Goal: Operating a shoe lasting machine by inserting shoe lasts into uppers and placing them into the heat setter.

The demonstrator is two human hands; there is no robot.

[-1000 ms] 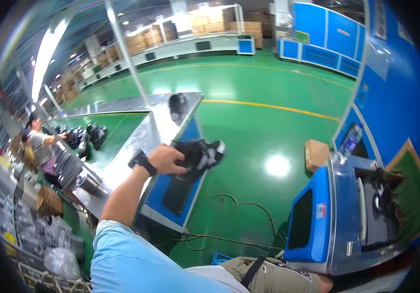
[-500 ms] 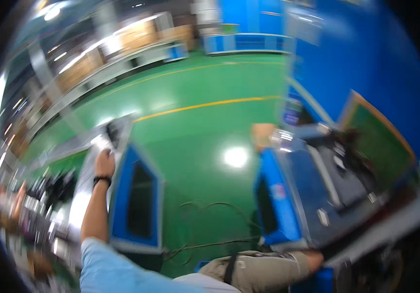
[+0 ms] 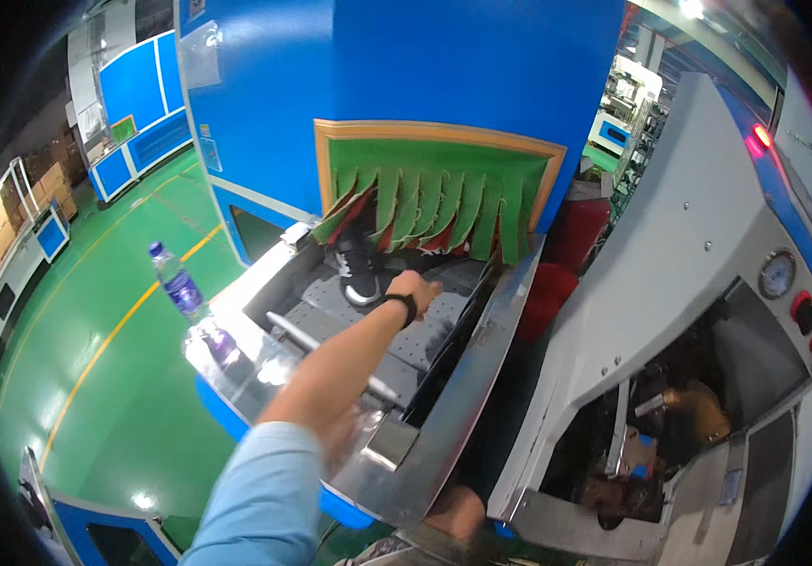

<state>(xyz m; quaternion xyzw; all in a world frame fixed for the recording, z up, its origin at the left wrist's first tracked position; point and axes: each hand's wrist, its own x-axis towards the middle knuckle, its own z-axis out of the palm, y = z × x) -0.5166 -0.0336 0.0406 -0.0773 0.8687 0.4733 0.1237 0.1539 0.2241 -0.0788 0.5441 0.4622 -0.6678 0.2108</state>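
My left hand, with a black band at the wrist, reaches over the perforated grey bed of a blue machine. Its fingers are partly bent, one tip stands apart, and nothing shows in them. Just left of it is a black shoe with a white sole edge, its rear under green hanging strips. Behind the hand, another dark item with red and white bits shows below the strips, too covered to name. My right hand is out of view.
A clear bottle with a purple label stands on the metal ledge to the left. On the right rises a grey machine with a gauge and red knobs. A metal rail borders the bed.
The view has swung right, from the left-hand bench to the blue machine. My left hand has gone from that bench to over the machine's bed.
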